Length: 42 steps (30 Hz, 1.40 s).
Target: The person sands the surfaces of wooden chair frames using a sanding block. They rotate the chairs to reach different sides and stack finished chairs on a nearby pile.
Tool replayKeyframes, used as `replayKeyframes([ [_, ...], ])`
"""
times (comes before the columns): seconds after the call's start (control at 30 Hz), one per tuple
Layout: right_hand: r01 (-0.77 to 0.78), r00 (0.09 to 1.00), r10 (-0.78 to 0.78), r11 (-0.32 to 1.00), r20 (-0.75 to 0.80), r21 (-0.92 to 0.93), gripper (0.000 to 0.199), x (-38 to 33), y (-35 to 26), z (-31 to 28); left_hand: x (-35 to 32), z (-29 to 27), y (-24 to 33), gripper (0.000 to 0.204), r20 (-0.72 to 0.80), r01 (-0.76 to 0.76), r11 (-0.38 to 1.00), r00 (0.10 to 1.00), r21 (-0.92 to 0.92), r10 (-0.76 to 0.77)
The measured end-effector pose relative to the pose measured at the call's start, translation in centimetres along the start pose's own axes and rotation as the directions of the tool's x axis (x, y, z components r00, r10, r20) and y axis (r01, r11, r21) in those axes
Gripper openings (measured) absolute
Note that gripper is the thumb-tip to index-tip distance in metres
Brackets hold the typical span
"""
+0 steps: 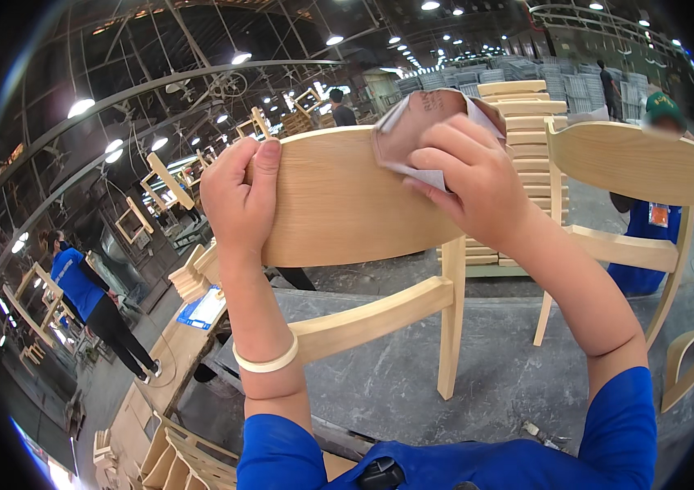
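In front of me stands a pale wooden chair frame with a broad curved backrest. My left hand is closed round the backrest's left end, its thumb on the near face. A folded sheet of brownish sandpaper is in my right hand, pinched between thumb and fingers at the backrest's upper right edge. Below the backrest, a leg and a cross rail of the frame show; the rail's left end passes behind my left forearm.
The frame stands on a grey worktable. A second chair frame stands to the right, with a person in a green cap behind it. Stacked wooden parts rise beyond. Another person stands at left. A tool lies near the front edge.
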State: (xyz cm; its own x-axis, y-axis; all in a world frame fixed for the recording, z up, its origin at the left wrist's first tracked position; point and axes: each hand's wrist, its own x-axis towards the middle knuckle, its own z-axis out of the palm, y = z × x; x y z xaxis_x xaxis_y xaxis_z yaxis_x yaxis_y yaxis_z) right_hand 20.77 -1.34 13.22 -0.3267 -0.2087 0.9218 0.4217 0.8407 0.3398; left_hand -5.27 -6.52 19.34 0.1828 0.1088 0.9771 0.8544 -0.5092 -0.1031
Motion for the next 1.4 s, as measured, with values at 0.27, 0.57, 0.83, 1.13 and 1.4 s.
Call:
replayKeyframes([
  [0.27, -0.037, 0.993, 0.030, 0.998, -0.112, -0.057, 0.014, 2.5, 0.2, -1.3, -0.1, -0.9, 1.0, 0.043, -0.012, -0.033, 0.999, 0.999, -0.039, 0.032],
  [0.57, -0.070, 0.995, 0.072, 0.997, 0.071, -0.031, 0.017, 1.6, 0.3, -3.6, 0.4, -0.3, 2.5, 0.042, -0.016, -0.063, 0.995, 0.998, -0.083, 0.062],
  [0.83, -0.053, 0.986, 0.061, 0.997, -0.154, 0.052, 0.024, 2.0, 0.8, -3.1, 0.6, 0.4, 4.3, 0.040, -0.045, -0.143, 0.986, 0.989, -0.087, 0.140],
  [1.13, -0.064, 0.957, 0.096, 0.990, -0.275, 0.125, 0.021, 2.8, 0.5, -2.2, 1.2, 1.6, 5.2, 0.043, -0.040, -0.136, 0.983, 0.990, -0.123, 0.132],
  [1.4, -0.046, 0.984, 0.034, 0.997, -0.176, -0.066, 0.016, 2.3, 1.5, -2.3, 1.4, 2.5, 5.0, 0.044, -0.014, -0.150, 0.981, 0.989, -0.124, 0.150],
])
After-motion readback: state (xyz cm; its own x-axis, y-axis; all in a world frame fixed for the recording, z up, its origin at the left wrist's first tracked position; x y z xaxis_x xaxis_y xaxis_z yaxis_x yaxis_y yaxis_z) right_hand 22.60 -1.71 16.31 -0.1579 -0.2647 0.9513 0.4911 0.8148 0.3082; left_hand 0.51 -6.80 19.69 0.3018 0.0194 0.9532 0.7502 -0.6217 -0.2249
